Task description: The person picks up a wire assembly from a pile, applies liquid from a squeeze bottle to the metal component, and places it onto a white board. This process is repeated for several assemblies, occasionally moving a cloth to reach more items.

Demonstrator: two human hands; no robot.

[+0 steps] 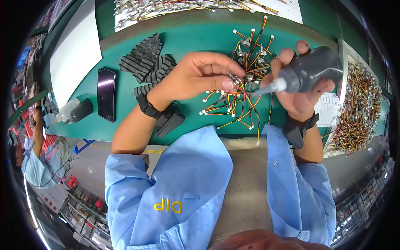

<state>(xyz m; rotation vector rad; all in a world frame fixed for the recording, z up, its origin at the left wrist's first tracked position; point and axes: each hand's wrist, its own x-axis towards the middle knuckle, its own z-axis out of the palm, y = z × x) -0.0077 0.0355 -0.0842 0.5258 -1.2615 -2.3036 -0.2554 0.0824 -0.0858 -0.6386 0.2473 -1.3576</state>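
My left hand [196,77] pinches a small metal part with coloured wires [236,80] between thumb and fingers. My right hand [298,93] is wrapped round a dark squeeze bottle [318,66], tilted so that its pale tapered nozzle [273,86] points left and slightly down, near the wired part. The nozzle tip is blurred, and I cannot tell whether it touches anything. Beneath and around both hands, a loose pile of similar wired parts [250,62] with red, yellow and black leads and white plugs spreads over the green mat [183,39].
Left of my arm are striped grey cloth pieces [143,56], a black phone [106,95] and more bottles [80,111]. White paper [79,50] lies beyond. Wired parts fill a tray [342,83] at right; more lie on a white sheet [291,12]. Another person [41,166] is far left.
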